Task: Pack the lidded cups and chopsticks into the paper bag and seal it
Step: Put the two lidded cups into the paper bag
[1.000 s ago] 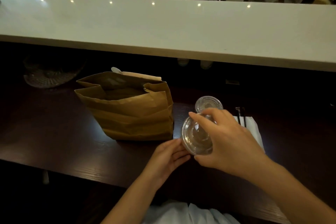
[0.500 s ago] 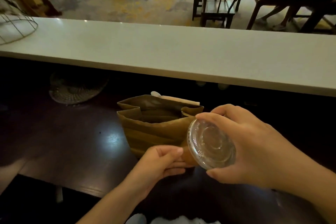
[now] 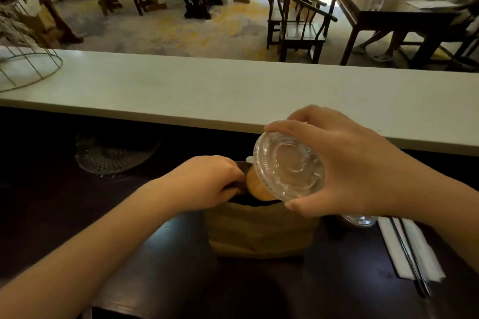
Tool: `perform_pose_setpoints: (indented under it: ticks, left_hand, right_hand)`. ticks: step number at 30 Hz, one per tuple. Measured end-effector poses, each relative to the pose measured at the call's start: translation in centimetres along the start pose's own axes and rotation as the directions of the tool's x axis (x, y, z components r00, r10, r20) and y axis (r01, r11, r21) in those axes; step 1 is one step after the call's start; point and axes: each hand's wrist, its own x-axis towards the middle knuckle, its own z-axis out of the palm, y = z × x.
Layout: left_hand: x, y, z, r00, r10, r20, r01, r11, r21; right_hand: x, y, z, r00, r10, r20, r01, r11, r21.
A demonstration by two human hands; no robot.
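Observation:
A brown paper bag (image 3: 261,230) stands open on the dark table in front of me. My left hand (image 3: 207,181) grips the bag's left rim and holds the mouth apart. My right hand (image 3: 344,166) holds a lidded cup (image 3: 287,166) tilted over the bag's opening, clear lid facing me, orange-brown contents behind it. A second lidded cup (image 3: 360,219) peeks out under my right wrist, right of the bag. Dark chopsticks (image 3: 410,256) lie on a white napkin (image 3: 396,246) at the right.
A white counter (image 3: 233,90) runs across behind the dark table. A cut-glass dish (image 3: 114,155) sits at the back left in shadow. A wire frame (image 3: 28,70) rests on the counter's left end. Chairs, tables and a seated person fill the room beyond.
My right hand has lifted the lidded cup from the table up over the bag's mouth. My left hand moved from beside the cup to the bag's rim. My head tilted up.

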Motion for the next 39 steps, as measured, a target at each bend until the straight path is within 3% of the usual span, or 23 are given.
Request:
perform_pose_setpoints:
  ticks: [5,8,13,17,21,27,32,39]
  left_hand:
    - [-0.7,-0.8,-0.3,0.998,0.027,0.048,-0.026,0.999,-0.035]
    - [-1.2,-1.1,0.1,0.993,0.074,0.092,-0.072,0.997,-0.020]
    - [-2.2,-1.5,0.7,0.987,0.014,0.159,-0.026,0.997,0.070]
    - [-3.3,-1.8,0.8,0.972,-0.060,0.227,0.025,0.988,0.151]
    - [-4.0,-1.9,1.1,0.979,-0.058,0.197,0.045,0.997,0.070]
    - [-4.2,-1.5,1.5,0.989,-0.037,0.145,0.032,0.999,0.033]
    - [-5.1,-2.5,1.1,0.987,-0.064,0.149,0.059,0.997,0.039]
    - [-6.3,-3.6,1.0,0.981,-0.101,0.164,0.087,0.992,0.094]
  right_hand:
    - [2.2,-1.3,1.9,0.993,-0.083,0.079,0.086,0.995,-0.043]
    - [3.0,-1.3,3.6,0.981,-0.070,0.182,0.064,0.997,0.041]
    - [3.9,-0.5,6.4,0.924,-0.040,0.380,-0.010,0.992,0.129]
    - [4.3,0.2,7.6,0.855,0.061,0.516,-0.005,0.994,-0.108]
    - [5.1,-0.2,8.3,0.791,0.082,0.607,0.169,0.923,-0.345]
    - [7.1,-1.8,14.0,0.759,-0.006,0.652,0.260,0.920,-0.295]
    - [6.8,-0.6,18.7,0.765,-0.202,0.612,0.371,0.914,-0.163]
    - [6.4,1.4,21.0,0.767,-0.254,0.589,0.461,0.857,-0.231]
